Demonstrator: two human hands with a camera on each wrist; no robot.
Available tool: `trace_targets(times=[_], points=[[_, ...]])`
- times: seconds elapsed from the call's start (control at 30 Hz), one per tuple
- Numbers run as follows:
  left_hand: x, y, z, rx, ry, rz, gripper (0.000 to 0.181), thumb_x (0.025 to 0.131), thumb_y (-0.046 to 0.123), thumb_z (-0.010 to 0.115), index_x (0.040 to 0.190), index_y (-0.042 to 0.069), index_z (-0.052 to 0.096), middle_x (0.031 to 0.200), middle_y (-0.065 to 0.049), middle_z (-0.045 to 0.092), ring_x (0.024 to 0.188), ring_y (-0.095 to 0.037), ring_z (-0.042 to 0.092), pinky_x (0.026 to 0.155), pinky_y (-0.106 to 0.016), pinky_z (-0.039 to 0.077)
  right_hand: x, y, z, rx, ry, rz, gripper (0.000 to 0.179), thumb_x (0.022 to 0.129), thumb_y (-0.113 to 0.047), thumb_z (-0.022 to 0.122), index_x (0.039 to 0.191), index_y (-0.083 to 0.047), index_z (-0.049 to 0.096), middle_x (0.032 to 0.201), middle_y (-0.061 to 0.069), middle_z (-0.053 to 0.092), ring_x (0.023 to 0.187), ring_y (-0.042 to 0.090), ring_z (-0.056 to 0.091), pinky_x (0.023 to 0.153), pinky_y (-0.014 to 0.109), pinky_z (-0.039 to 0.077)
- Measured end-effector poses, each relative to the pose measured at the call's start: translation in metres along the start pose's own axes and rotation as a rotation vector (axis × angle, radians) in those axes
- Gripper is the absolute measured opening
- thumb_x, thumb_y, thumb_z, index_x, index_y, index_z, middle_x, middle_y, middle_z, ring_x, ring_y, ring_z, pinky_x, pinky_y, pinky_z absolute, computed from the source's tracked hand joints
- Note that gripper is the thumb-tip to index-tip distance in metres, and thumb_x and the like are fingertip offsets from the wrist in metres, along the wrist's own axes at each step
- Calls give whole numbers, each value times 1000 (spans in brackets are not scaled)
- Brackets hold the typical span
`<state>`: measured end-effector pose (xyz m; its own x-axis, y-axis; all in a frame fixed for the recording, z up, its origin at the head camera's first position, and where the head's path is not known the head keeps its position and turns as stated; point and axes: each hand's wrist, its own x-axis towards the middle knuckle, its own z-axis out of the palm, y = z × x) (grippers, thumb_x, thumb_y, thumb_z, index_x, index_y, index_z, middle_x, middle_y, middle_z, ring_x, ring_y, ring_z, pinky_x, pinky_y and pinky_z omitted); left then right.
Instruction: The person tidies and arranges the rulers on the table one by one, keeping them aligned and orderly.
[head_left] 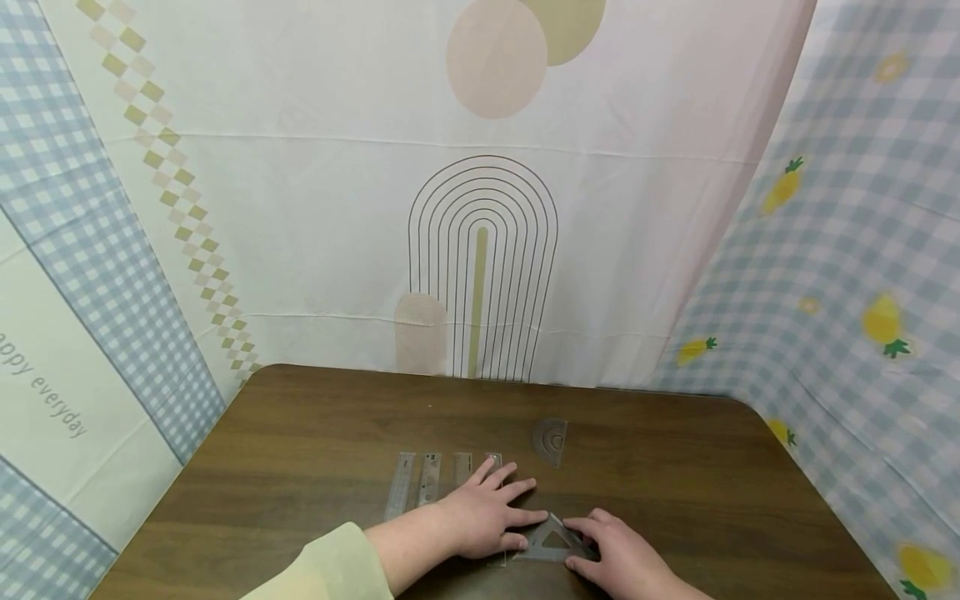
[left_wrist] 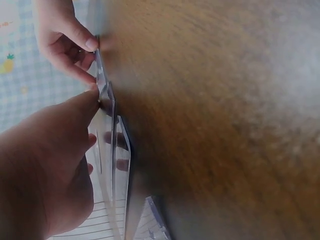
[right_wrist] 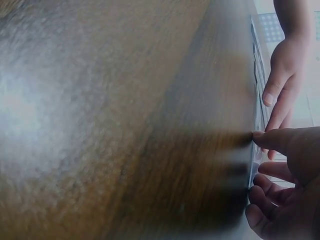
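A clear triangular set square (head_left: 543, 553) lies flat near the table's front, between the two hands. My left hand (head_left: 483, 517) is spread with straight fingers over the rightmost of several clear rulers (head_left: 430, 479); its thumb and index finger reach the set square's left side. My right hand (head_left: 626, 554) holds the right side of the set square, index finger by the top corner and thumb by the lower right corner. Edge-on in the left wrist view, the clear plastic pieces (left_wrist: 122, 150) overlap. The lower ends of the rulers are partly hidden by my left hand and forearm.
A clear protractor (head_left: 551, 442) lies beyond the hands, right of the ruler row. The brown wooden table (head_left: 315, 433) has rounded far corners and meets a patterned cloth (head_left: 322, 250) at the back. Checked cloth (head_left: 862, 250) hangs along the right side.
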<state>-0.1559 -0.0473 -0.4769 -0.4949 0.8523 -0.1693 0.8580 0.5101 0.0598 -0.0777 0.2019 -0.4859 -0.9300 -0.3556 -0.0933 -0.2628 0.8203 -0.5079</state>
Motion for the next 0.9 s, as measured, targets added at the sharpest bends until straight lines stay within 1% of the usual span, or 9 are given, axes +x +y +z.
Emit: trace_targets(times=[0.2,0.4,0.53,0.67,0.77,0.9], points=[[-2,1,1,-60,18,-21,58,96,69,35,151,49,33,162,9,25,151,-27,16,119,-52,14,-1,0,0,12,12,16,56,87,-45,74,126,-6,65,88,-8,51,72,1,46,61,27,41],[-2,1,3,-97,23,-30,59,96,69,35,151,48,34,162,8,26,151,-27,16,119,-52,13,-2,1,0,44,9,44,57,87,-48,72,128,-8,65,86,-8,50,70,2,45,60,27,39],[-2,1,3,-110,23,-40,58,97,67,34,151,48,34,162,7,26,151,-28,15,119,-52,12,-3,-1,0,36,53,37,54,87,-49,72,126,-11,66,85,-9,49,69,1,45,60,26,39],[0,0,4,-120,21,-59,57,99,65,32,152,46,33,163,5,25,151,-28,13,120,-52,10,-3,-3,-1,12,108,28,49,87,-47,73,123,-13,67,89,-10,52,74,1,48,63,25,42],[0,0,4,-120,20,-78,58,99,65,31,154,44,31,163,5,24,151,-27,13,120,-51,10,-2,-6,-4,6,132,46,47,88,-45,73,123,-14,67,91,-10,54,76,2,49,63,25,44],[1,-1,4,-125,15,-97,62,99,66,30,155,41,29,163,5,24,151,-27,14,120,-51,10,1,-10,-8,2,141,85,48,88,-46,72,124,-16,67,93,-11,54,76,4,49,62,25,43]])
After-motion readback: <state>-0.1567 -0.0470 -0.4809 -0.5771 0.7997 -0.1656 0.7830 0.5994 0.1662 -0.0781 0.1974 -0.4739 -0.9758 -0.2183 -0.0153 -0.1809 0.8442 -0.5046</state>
